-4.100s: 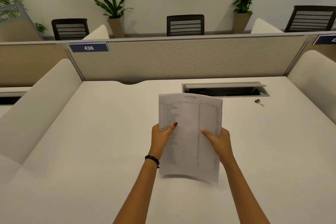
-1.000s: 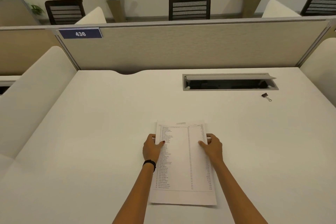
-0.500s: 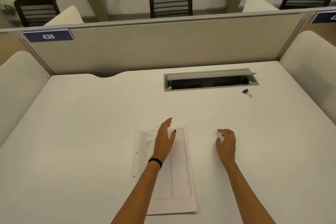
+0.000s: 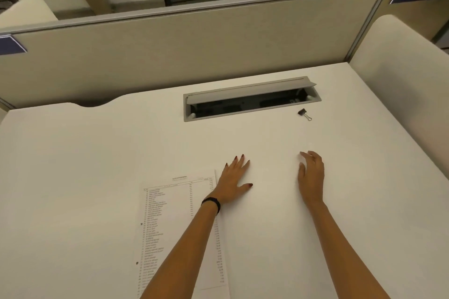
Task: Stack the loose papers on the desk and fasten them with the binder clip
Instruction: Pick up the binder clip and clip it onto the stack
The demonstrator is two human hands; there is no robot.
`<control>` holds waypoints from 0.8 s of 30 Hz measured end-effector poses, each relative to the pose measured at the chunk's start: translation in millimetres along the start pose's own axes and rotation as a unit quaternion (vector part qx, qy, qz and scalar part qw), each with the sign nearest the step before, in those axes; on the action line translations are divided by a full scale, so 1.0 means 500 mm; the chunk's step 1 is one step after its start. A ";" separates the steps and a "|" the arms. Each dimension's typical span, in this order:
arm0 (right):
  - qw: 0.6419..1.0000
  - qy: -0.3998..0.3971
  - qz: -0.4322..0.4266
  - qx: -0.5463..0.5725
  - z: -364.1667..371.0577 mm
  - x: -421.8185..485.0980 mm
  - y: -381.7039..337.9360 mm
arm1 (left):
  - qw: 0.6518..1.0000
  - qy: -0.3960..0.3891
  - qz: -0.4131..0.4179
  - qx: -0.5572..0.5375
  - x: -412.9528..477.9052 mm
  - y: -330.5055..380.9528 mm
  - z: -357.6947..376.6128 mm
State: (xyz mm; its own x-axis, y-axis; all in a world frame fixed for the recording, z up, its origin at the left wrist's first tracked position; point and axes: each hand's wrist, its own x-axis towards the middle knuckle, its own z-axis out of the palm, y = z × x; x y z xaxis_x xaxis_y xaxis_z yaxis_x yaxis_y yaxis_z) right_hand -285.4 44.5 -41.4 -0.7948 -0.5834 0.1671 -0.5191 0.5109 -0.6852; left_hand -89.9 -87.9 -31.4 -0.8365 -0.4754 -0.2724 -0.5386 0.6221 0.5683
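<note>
1. White printed papers (image 4: 175, 226) are laid flat on the tabletop (image 4: 97, 165), left of centre and close to the person. Their long axis runs away from the body, and the near edge is cut off by the frame. How many sheets are stacked cannot be told.
2. The left hand (image 4: 234, 182) is spread wide and empty, with straight fingers lying low over the bare tabletop just beyond the papers' far right corner. The right edge of the papers is crossed by its wrist, on which a dark wristband (image 4: 211, 204) is worn.
3. The right hand (image 4: 312, 175) is also empty, its fingers loosely curved and pointed forward. Nothing is held, and whether the surface is touched cannot be told.
4. The binder clip (image 4: 304, 113) is seen lying alone at the far right, just in front of the right end of the open cable hatch (image 4: 250, 99) and well apart from the papers.
5. The clip lies almost straight ahead of the right hand, which is clearly the nearer of the two; the left hand is set off to the side. The clip's long axis is tilted, with the black body turned toward the hatch and the wire handles pointed back toward the person and slightly right.
6. The stacking is judged done and the fastening not yet begun. A forward reach by the right hand is judged to be called for, and the handles appear to be presented conveniently for a pinch.
7. A light clip on a smooth surface may be nudged toward the hatch opening if it is approached carelessly.
</note>
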 end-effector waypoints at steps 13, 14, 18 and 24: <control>1.000 -0.005 0.014 0.025 0.064 0.232 -0.012 | 0.999 0.027 0.015 0.039 0.062 -0.022 -0.019; 1.000 -0.001 0.016 0.020 0.070 0.246 -0.014 | 0.999 0.025 0.015 0.038 0.063 -0.022 -0.021; 1.000 -0.005 -0.006 -0.010 0.087 0.293 -0.018 | 0.999 0.026 0.018 0.039 0.065 -0.024 -0.019; 0.999 -0.026 -0.014 -0.025 0.096 0.314 -0.003 | 0.998 0.018 0.017 0.053 0.064 -0.022 -0.023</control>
State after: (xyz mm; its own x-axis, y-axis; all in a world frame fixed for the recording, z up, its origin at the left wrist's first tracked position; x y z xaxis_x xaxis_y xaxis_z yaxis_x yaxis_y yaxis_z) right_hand -394.3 -78.5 -48.0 -0.7626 -0.6298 0.1474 -0.5574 0.5244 -0.6437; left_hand -109.5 -117.1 -37.6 -0.8518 -0.4732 -0.2247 -0.5183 0.6996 0.4918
